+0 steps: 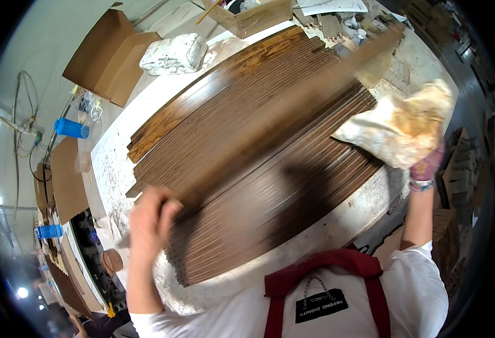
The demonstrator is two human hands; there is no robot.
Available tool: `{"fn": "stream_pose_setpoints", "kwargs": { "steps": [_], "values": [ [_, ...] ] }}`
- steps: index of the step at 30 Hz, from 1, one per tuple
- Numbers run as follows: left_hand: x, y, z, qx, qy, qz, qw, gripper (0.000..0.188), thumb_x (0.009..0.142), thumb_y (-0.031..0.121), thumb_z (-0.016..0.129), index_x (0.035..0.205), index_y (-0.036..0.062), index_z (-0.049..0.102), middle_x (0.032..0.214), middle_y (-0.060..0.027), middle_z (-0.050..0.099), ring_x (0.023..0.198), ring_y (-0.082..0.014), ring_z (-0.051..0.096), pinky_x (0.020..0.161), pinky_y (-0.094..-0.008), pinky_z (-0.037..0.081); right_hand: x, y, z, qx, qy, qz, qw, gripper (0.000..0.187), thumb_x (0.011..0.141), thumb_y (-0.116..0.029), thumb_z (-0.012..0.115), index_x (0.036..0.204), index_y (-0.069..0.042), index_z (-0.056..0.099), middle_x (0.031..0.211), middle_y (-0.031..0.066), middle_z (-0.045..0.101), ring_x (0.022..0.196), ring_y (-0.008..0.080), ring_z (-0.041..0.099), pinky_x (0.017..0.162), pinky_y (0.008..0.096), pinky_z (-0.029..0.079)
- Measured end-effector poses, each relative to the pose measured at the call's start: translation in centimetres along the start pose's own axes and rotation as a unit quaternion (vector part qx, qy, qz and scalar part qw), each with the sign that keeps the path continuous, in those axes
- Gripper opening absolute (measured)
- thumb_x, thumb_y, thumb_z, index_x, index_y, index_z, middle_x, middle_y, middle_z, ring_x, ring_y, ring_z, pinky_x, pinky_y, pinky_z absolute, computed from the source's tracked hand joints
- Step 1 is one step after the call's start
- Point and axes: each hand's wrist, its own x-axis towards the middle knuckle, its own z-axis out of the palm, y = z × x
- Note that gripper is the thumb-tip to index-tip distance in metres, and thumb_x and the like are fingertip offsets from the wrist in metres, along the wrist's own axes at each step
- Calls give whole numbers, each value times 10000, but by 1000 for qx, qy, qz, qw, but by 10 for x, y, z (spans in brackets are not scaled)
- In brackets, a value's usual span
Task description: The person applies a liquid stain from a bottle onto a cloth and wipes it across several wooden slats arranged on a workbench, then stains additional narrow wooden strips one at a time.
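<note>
My bare left hand (151, 217) is closed on the near left end of a long wooden plank (281, 121). The plank is smeared by motion and slants up to the far right, above rows of dark brown boards (230, 239) set close together on the table. My right hand (426, 163), in a purple glove, is wrapped round a large cloth (402, 127) with yellow-brown stains. The cloth hangs over the right ends of the boards. A glossy board with strong grain (202, 98) lies along the far side of the rows.
A white wrapped bundle (174, 54) sits beyond the boards, near an open cardboard box (109, 62). A blue cup (72, 128) stands at the left. At the back are a wooden box (258, 18) and clutter. The white table's edge (315, 228) runs before me.
</note>
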Motion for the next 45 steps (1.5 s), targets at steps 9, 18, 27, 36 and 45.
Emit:
{"fn": "stream_pose_setpoints", "kwargs": {
  "steps": [9, 18, 27, 36, 45],
  "values": [
    [-124, 75, 92, -153, -151, -11, 977, 244, 800, 146, 714, 985, 24, 613, 884, -149, 618, 824, -350, 623, 711, -406, 507, -85, -103, -119, -219, -90, -12, 972, 568, 937, -378, 523, 1364, -11, 450, 1341, 148, 531, 1192, 298, 549, 1027, 443, 447],
    [-119, 76, 148, 23, -150, 123, 981, 317, 820, 215, 679, 1088, 71, 591, 959, -102, 581, 831, -310, 561, 732, -422, 474, -112, 46, -45, -237, -20, 455, 858, 499, 818, -85, 631, 1274, 71, 505, 1171, 175, 624, 1049, 257, 638, 934, 371, 519],
    [151, -115, 121, 76, 198, 84, 974, 262, 928, 172, 533, 1109, -2, 609, 1065, -218, 645, 993, -394, 597, 856, -476, 476, -125, 70, -60, -98, 85, 463, 877, 500, 829, -120, 594, 1278, 79, 497, 1214, 211, 605, 1087, 339, 626, 962, 463, 508],
    [259, -210, 168, 146, -13, -90, 985, 395, 917, 443, 558, 1021, 84, 685, 1025, -206, 633, 982, -369, 610, 831, -460, 488, -138, 74, -75, -63, 94, 461, 880, 463, 867, -107, 527, 1286, 89, 504, 1230, 207, 604, 1137, 321, 603, 1000, 438, 474],
    [212, -190, 124, 52, 162, 26, 985, 291, 927, 330, 573, 1047, 82, 667, 1046, -164, 612, 991, -364, 581, 811, -443, 459, -128, 74, -81, -70, 67, 456, 885, 341, 871, -108, 607, 1164, 66, 600, 1103, 160, 660, 988, 254, 658, 886, 392, 540]
  ]
}}
